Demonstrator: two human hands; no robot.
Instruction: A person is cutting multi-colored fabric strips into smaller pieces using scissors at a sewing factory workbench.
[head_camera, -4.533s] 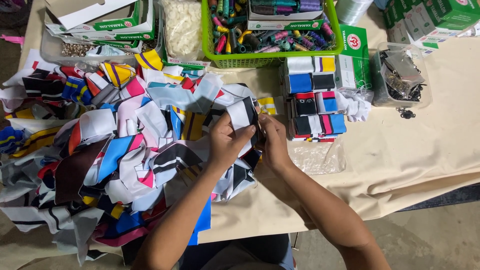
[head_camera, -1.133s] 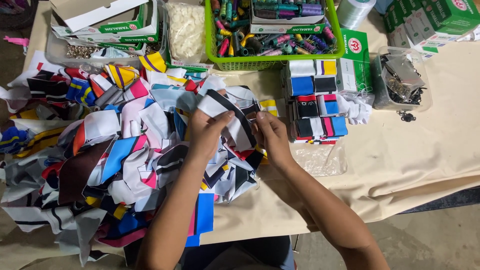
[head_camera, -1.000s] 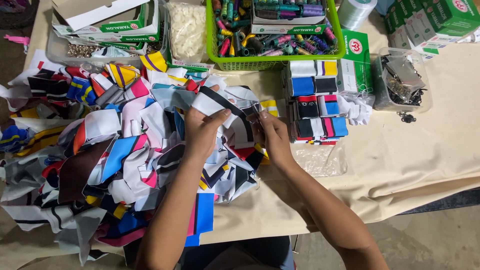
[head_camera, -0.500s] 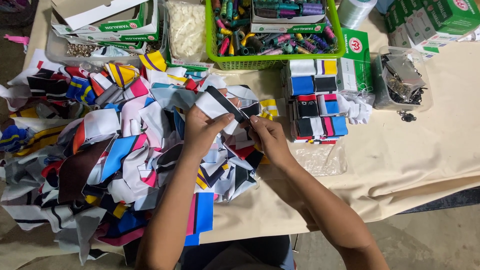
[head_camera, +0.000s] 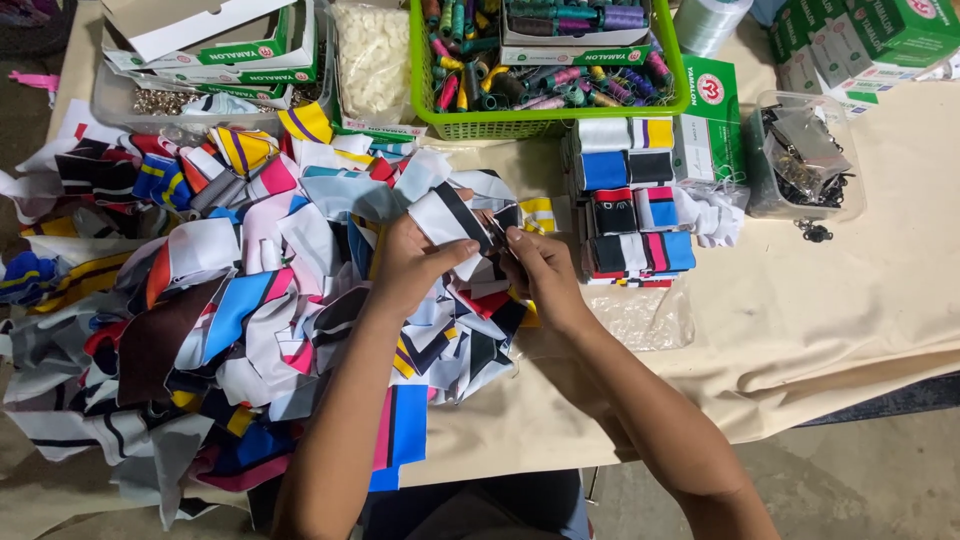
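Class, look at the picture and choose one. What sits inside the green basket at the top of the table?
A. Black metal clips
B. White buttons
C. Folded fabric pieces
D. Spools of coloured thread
D. The green basket is filled with spools of coloured thread and a box of more spools; the folded fabric pieces are stacked on the table below it.

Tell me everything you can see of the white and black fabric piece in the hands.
The white and black fabric piece looks like thin printed cloth, white with a dark diagonal band. It is held tilted above the heap of colourful fabric scraps. The left hand grips its lower left; the right hand pinches its right end.
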